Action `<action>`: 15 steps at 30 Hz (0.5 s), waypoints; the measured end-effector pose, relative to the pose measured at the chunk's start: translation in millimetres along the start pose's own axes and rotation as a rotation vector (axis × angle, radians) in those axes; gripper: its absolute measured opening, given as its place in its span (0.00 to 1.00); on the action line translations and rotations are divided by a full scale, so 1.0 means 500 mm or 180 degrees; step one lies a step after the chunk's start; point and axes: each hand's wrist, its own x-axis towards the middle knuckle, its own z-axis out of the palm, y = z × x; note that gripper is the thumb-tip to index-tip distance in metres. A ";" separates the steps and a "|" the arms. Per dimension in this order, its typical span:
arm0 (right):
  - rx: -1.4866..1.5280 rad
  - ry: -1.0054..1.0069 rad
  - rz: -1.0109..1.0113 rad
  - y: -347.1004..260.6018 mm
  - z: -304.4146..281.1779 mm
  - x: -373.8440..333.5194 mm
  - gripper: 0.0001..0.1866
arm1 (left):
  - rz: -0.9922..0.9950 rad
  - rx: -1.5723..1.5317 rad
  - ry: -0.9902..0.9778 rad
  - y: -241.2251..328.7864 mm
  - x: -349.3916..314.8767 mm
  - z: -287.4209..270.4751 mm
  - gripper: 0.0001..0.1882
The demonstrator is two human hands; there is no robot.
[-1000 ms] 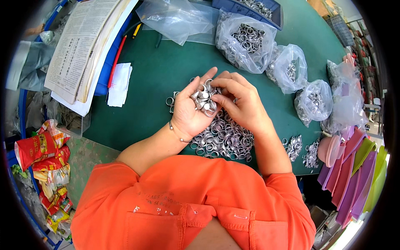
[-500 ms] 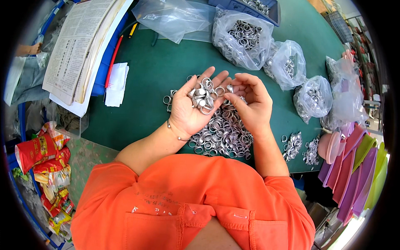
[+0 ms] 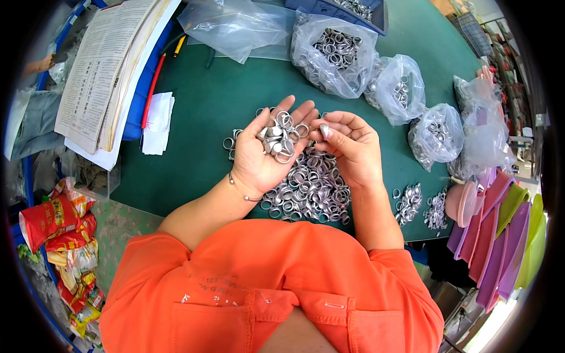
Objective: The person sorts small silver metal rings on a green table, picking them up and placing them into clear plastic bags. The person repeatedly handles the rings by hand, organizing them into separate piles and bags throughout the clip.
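Observation:
My left hand [image 3: 250, 157] lies palm up with its fingers stretched out, and a heap of silver-grey metal rings [image 3: 274, 141] rests on the palm and fingers. Close beside its fingertips, my right hand [image 3: 358, 154] pinches a single ring [image 3: 324, 130] between thumb and fingers; a smooth, pointed silver face shows, while its band is mostly hidden. Below both hands a large loose pile of similar rings [image 3: 312, 185] covers the green table [image 3: 176, 188]. A few more rings [image 3: 229, 143] lie left of my left hand.
Clear bags of rings [image 3: 303, 56] [image 3: 412, 76] [image 3: 421, 147] line the far right, near a blue bin [image 3: 379, 20]. Two small ring piles [image 3: 408, 206] [image 3: 436, 212] lie by a pink container [image 3: 461, 203]. Papers [image 3: 100, 76], a red pen [image 3: 153, 91] and plastic sheets [image 3: 235, 29] are at left and back.
The ring in my right hand has turned, its pointed face now showing more plainly between thumb and fingers. The whole view has shifted slightly. My left hand still carries its heap of rings.

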 end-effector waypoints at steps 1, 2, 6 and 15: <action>0.0011 -0.0013 0.0009 0.001 -0.001 -0.001 0.12 | 0.0012 0.0014 0.0014 -0.001 0.000 0.000 0.20; 0.0031 -0.0041 -0.0031 0.002 -0.003 -0.002 0.12 | 0.0000 0.0021 0.0007 -0.001 0.001 0.000 0.20; -0.0410 0.0104 -0.1218 -0.002 0.008 -0.001 0.08 | -0.0027 -0.0097 0.0021 0.001 0.003 -0.003 0.20; -0.2883 0.0296 -0.2123 -0.063 0.005 0.084 0.07 | 0.0048 -0.0079 0.0018 0.004 0.003 0.003 0.20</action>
